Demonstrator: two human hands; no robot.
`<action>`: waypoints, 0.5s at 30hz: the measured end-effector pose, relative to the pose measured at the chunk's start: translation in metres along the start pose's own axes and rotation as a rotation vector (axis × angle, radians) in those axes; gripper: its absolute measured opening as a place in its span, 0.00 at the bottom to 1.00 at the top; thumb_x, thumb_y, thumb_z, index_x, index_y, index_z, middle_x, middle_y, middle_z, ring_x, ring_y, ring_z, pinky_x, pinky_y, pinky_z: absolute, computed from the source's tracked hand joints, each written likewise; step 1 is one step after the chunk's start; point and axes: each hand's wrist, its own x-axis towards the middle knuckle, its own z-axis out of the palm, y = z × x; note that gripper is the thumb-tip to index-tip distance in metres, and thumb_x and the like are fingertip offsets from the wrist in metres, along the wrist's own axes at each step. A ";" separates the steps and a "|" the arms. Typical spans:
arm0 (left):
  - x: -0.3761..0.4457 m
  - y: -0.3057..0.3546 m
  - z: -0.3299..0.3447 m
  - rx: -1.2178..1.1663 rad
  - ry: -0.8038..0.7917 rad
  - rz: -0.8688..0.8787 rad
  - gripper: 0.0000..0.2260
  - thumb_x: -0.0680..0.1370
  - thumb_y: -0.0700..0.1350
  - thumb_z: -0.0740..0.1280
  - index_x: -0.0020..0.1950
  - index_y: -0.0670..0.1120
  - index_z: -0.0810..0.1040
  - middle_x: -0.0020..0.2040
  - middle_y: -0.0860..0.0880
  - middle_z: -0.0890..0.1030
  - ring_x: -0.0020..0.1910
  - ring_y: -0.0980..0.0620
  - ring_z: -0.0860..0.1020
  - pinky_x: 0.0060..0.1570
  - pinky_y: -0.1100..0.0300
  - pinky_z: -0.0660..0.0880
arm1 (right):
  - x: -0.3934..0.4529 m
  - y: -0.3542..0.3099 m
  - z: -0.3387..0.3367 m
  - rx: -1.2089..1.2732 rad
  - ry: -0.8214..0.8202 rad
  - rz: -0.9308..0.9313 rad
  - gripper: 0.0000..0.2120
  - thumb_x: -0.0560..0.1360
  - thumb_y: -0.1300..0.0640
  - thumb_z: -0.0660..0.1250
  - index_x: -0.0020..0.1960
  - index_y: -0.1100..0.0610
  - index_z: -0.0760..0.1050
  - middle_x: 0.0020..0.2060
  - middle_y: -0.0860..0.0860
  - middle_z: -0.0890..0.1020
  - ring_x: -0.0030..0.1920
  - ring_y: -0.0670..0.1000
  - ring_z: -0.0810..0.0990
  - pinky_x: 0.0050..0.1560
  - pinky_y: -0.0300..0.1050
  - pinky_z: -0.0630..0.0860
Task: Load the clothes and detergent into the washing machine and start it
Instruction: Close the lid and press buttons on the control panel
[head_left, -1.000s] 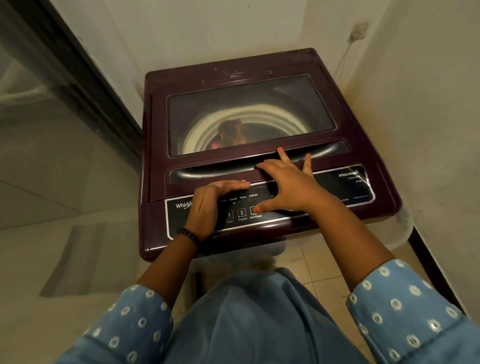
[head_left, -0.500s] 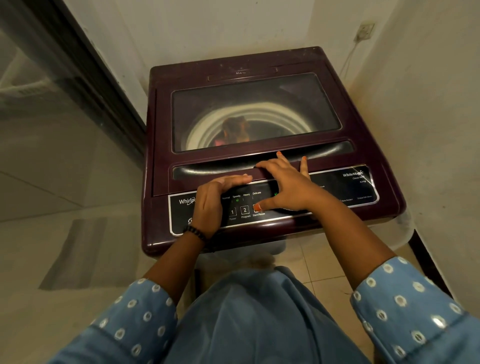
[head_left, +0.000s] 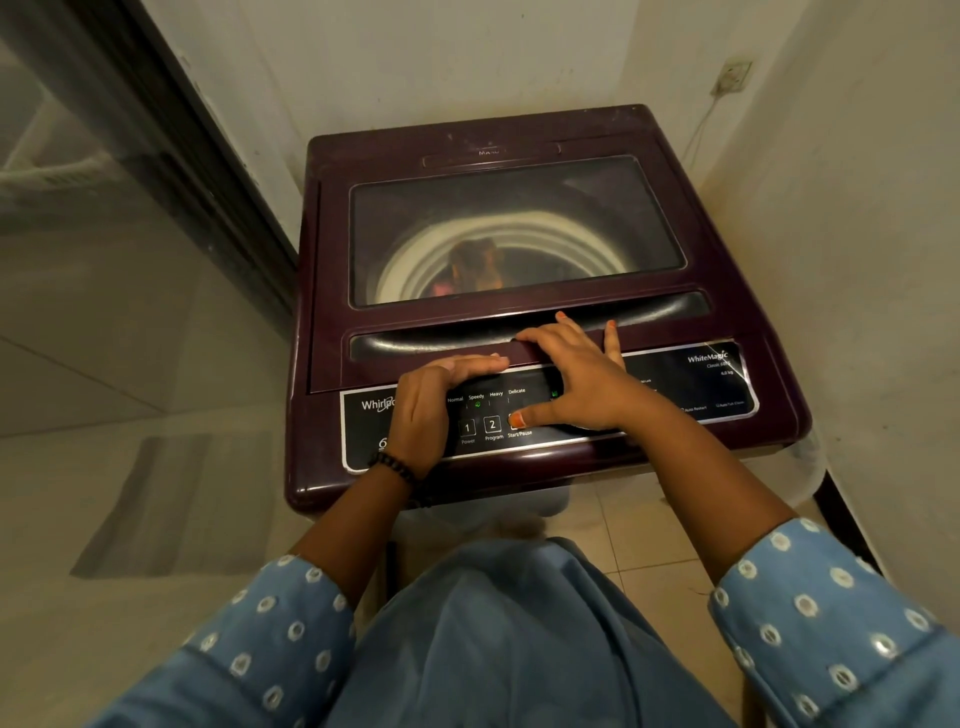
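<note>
on washing machine (head_left: 519, 130) ctrl panel: r hand (head_left: 582, 384) spread, thumb on start/pause btn (head_left: 515, 420); l hand (head_left: 431, 410) flat beside.

Washer in a corner, lid down, both hands on its front panel.

Washer (head_left: 545, 291) stands against the back wall, side wall close on its right, glass door (head_left: 104, 208) to its left. Clothes (head_left: 475, 265) lie in the drum under the lid window (head_left: 519, 208). Handle recess (head_left: 441, 343) runs between window and control panel (head_left: 675, 384) at the front edge. Left hand (head_left: 428, 405) rests on the panel's left part, fingers reaching the lid edge. Right hand (head_left: 582, 379) is just beside it, thumb on the Start/Pause button (head_left: 515, 420), fingers spread over the recess. Socket (head_left: 732, 78) sits on the wall behind right.
</note>
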 end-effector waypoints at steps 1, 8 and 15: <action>0.000 0.001 0.000 0.000 0.001 -0.001 0.25 0.76 0.51 0.48 0.54 0.44 0.83 0.55 0.45 0.84 0.60 0.52 0.80 0.61 0.61 0.73 | 0.000 0.001 0.000 -0.004 0.001 -0.007 0.45 0.66 0.37 0.74 0.75 0.47 0.57 0.75 0.46 0.59 0.78 0.49 0.42 0.70 0.61 0.28; 0.001 0.000 -0.001 0.023 -0.001 -0.002 0.25 0.77 0.51 0.48 0.54 0.44 0.83 0.55 0.45 0.84 0.60 0.52 0.80 0.62 0.57 0.73 | -0.003 0.004 0.006 -0.054 -0.016 -0.046 0.54 0.60 0.29 0.72 0.77 0.47 0.51 0.77 0.46 0.53 0.77 0.47 0.37 0.70 0.62 0.25; 0.003 -0.003 -0.002 0.030 -0.016 -0.005 0.25 0.77 0.50 0.47 0.54 0.47 0.83 0.56 0.45 0.84 0.60 0.50 0.80 0.64 0.51 0.73 | -0.002 0.004 0.008 -0.148 -0.037 -0.036 0.62 0.56 0.26 0.72 0.78 0.48 0.46 0.78 0.48 0.49 0.77 0.50 0.36 0.70 0.66 0.27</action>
